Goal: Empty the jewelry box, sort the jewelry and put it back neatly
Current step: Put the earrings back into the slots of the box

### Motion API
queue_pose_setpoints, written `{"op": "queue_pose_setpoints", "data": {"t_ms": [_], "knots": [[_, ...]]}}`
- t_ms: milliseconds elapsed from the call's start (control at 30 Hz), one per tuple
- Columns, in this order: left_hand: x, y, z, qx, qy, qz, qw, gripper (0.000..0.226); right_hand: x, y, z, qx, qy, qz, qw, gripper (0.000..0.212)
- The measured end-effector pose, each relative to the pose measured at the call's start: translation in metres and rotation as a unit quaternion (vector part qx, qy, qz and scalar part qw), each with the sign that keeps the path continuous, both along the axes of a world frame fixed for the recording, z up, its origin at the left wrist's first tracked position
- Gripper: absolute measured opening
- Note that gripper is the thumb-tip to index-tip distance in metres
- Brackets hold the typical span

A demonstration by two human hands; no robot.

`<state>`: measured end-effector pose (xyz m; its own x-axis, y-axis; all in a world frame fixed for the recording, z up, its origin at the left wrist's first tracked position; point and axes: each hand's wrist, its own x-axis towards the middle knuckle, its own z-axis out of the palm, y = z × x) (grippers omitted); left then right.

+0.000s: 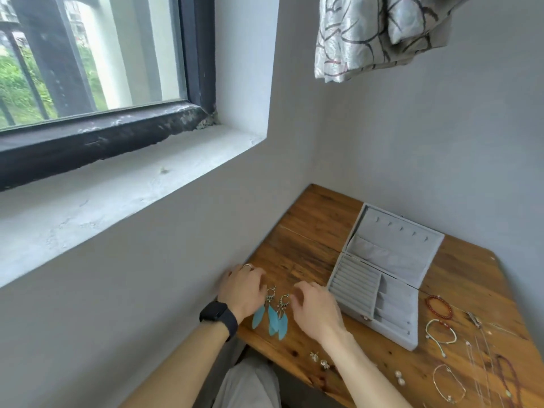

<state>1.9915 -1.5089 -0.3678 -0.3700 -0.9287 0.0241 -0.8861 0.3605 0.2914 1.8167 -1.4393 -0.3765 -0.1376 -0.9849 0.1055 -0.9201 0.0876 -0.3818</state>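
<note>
**Status: Both Grips at the Feather Earrings**

The left grip [241, 287], with a silver ring on one finger and a black watch [219, 316] at the wrist, rests fingers-down on the brown wooden table [309, 231]. Its fingertips are hidden, so whether it pinches anything cannot be determined. The right grip [316, 310] hovers with its fingers loosely bent and holds nothing. The pair of turquoise feather drop earrings [272, 315] lies flat between the two grips. The grey velvet jewelry box [388, 254] stands open just right of the right grip, with no jewelry showing in its compartments. Farther right lie a red bead bracelet [438, 307], a white bead bracelet [440, 331] and thin silver chains [482, 363]. Two small metal stud earrings [319, 359] lie beside the right forearm.
</note>
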Motion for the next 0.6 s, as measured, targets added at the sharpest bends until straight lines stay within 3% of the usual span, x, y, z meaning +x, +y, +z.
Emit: {"op": "queue_pose_setpoints", "data": {"t_ms": [200, 433, 600], "knots": [[-0.013, -0.011, -0.01, 0.027, 0.027, 0.029, 0.999, 0.041, 0.012, -0.02, -0.017, 0.009, -0.011, -0.043, 0.999, 0.042], [-0.019, -0.014, -0.023, 0.027, 0.058, 0.064, 0.996, 0.029, 0.011, -0.026, -0.023, -0.004, -0.038, -0.068, 0.997, 0.022], [-0.019, -0.02, -0.019, 0.014, 0.066, 0.046, 0.997, 0.018, 0.001, -0.017, -0.019, -0.009, -0.188, -0.054, 0.981, 0.009]]}}
